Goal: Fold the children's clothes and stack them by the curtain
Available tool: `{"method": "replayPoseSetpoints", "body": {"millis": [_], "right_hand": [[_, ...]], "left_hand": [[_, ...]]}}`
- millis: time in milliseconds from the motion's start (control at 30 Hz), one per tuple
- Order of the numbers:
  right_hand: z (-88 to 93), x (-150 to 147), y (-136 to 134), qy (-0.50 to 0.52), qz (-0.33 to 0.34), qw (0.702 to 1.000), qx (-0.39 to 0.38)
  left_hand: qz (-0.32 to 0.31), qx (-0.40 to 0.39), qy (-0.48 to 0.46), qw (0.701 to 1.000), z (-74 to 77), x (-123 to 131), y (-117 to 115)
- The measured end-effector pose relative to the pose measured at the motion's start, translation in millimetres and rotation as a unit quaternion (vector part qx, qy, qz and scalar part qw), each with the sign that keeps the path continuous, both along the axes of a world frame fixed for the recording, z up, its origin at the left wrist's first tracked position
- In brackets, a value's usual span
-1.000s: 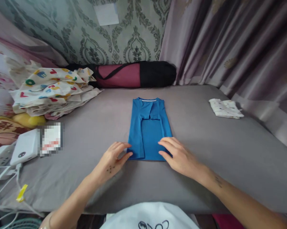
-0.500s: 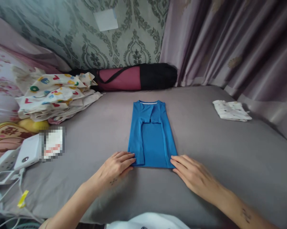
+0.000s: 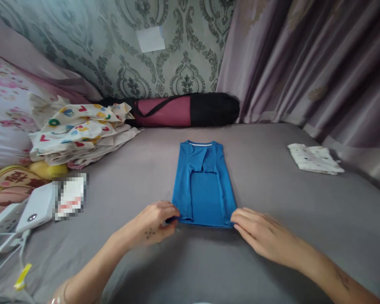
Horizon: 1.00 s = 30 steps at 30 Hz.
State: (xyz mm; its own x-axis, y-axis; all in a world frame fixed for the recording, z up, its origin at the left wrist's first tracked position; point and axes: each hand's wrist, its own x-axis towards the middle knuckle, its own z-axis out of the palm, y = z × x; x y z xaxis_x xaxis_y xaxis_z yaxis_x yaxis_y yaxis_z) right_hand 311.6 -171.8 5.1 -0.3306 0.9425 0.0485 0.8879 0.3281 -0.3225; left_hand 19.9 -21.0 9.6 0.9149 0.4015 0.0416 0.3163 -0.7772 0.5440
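A blue shirt (image 3: 205, 196) lies on the grey bed sheet, its sides and sleeves folded inward and its neckline at the far end. My left hand (image 3: 160, 219) pinches the near left corner of the hem between thumb and fingers. At the near right corner, my right hand (image 3: 251, 226) grips the hem in the same way. The hem is slightly raised at both corners, while the rest of the shirt stays flat.
A folded white cloth (image 3: 314, 158) lies to the right. Patterned clothes (image 3: 82, 126) are heaped at the left, near a white power bank (image 3: 38, 207), a power strip (image 3: 6, 219) and cables. A maroon and black rolled bag (image 3: 177, 110) lies against the wall.
Both hands have gone from resting flat on the hem corners to pinching them and lifting them a little. The camera view has tilted slightly upward.
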Motion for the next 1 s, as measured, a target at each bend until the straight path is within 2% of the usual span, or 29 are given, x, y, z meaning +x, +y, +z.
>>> {"method": "replayPoseSetpoints", "body": {"millis": [133, 233, 300, 400, 567, 667, 767, 833, 900, 1000], "right_hand": [[28.9, 20, 35, 0.047, -0.023, 0.997, -0.048], [33.3, 33, 66, 0.068, -0.047, 0.996, -0.036], [26.0, 41, 86, 0.083, -0.061, 0.994, -0.033], [3.8, 50, 109, 0.103, -0.088, 0.99, -0.032], [-31.5, 57, 122, 0.13, -0.177, 0.975, -0.029], [-35.4, 53, 118, 0.12, -0.212, 0.97, -0.014], [-28.8, 36, 108, 0.058, -0.255, 0.964, 0.055], [-25.0, 18, 100, 0.017, -0.249, 0.961, 0.116], [-26.3, -1, 92, -0.013, -0.187, 0.972, 0.144], [-39.8, -19, 84, -0.046, -0.096, 0.988, 0.113]], "left_hand": [[0.075, -0.113, -0.007, 0.991, 17.1, 14, 32], [0.114, -0.153, -0.021, 0.981, 19.8, 29, 60], [0.121, -0.175, -0.044, 0.976, 14.2, 39, 78], [0.126, -0.161, -0.081, 0.976, -4.3, 53, 100], [0.144, -0.1, -0.077, 0.981, -40.3, 64, 118], [0.154, -0.047, -0.056, 0.985, -47.3, 62, 117], [0.22, 0.092, -0.06, 0.969, -39.4, 61, 102], [0.229, 0.185, -0.064, 0.954, -32.3, 62, 83], [0.171, 0.229, -0.051, 0.957, -30.4, 65, 61], [0.093, 0.234, 0.001, 0.968, -42.1, 69, 37]]}}
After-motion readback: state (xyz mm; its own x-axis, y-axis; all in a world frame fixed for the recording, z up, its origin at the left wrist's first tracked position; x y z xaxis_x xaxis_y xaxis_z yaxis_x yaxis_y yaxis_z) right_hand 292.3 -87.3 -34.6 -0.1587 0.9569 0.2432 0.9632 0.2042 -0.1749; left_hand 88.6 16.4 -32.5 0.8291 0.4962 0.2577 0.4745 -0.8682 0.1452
